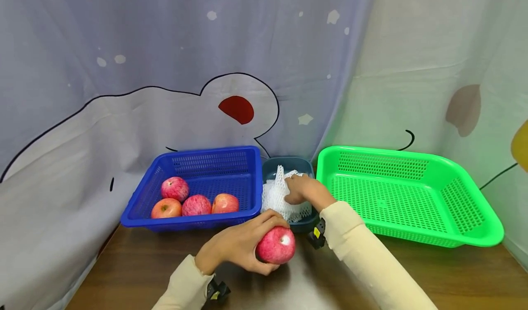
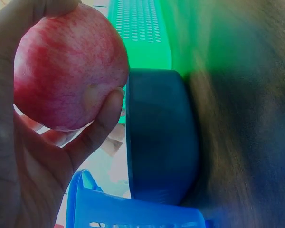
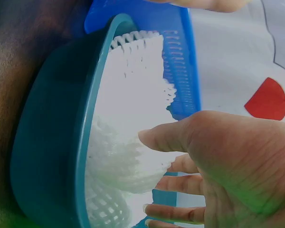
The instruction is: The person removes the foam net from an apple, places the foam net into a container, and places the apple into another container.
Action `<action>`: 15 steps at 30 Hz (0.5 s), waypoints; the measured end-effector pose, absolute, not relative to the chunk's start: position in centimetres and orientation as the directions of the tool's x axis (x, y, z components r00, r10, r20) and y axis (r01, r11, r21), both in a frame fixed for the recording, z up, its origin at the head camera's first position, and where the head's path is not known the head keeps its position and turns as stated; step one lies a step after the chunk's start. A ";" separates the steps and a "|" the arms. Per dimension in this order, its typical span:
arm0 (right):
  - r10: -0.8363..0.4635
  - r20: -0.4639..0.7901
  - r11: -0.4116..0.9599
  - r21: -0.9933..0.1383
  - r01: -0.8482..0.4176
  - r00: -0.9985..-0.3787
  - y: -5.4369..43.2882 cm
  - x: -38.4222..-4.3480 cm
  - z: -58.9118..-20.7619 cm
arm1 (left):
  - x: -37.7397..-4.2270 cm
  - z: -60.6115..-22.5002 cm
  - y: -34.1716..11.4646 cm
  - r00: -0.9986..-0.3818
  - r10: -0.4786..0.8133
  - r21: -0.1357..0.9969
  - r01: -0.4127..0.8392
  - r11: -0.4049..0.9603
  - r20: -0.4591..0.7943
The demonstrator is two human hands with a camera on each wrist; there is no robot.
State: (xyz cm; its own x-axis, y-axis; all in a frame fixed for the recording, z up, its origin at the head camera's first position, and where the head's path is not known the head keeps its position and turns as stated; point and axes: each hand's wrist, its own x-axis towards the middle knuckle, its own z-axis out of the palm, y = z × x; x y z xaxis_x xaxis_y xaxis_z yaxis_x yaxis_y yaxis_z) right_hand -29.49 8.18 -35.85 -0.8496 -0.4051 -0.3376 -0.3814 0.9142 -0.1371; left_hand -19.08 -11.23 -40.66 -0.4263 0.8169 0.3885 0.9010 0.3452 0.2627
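Observation:
In the head view my left hand (image 1: pixel 240 244) grips a red apple (image 1: pixel 275 247) above the table, in front of a small dark teal bin (image 1: pixel 305 225). The left wrist view shows the thumb pressed near a dimple on the apple (image 2: pixel 69 66), the other fingers partly hidden behind it. My right hand (image 1: pixel 304 191) reaches into the bin over a heap of white foam fruit nets (image 1: pixel 275 194). In the right wrist view its thumb lies before the foam nets (image 3: pixel 128 99) and its spread, fairly straight fingers are beside them.
A blue basket (image 1: pixel 136 218) with several apples (image 1: pixel 196 205) stands left of the bin. To the right is a green basket (image 1: pixel 383 204) with a perforated floor. The wooden table (image 1: pixel 123 273) meets a patterned curtain (image 1: pixel 165 62) at the back.

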 end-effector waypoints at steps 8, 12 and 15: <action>-0.446 -0.252 0.894 -0.094 -0.437 -0.859 8.9 -28.7 -35.7 | -19.0 -40.7 -11.3 -0.414 0.822 0.261 0.907 0.332 0.391; -0.486 -0.190 0.874 -0.081 -0.480 -0.853 9.1 -28.2 -35.2 | -19.1 -40.7 -11.2 -0.407 0.821 0.260 0.910 0.324 0.400; -0.488 -0.161 0.873 -0.081 -0.481 -0.858 9.4 -27.7 -34.8 | -19.2 -40.8 -11.1 -0.403 0.822 0.254 0.912 0.323 0.403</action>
State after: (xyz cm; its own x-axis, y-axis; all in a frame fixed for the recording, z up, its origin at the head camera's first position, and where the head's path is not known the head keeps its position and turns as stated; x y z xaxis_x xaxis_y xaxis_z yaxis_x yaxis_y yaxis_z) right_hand -27.72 9.36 -34.82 -0.8579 -0.4877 -0.1613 -0.4811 0.8729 -0.0806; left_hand -19.16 -11.06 -40.83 -0.4034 0.8215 0.4029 0.9117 0.3233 0.2536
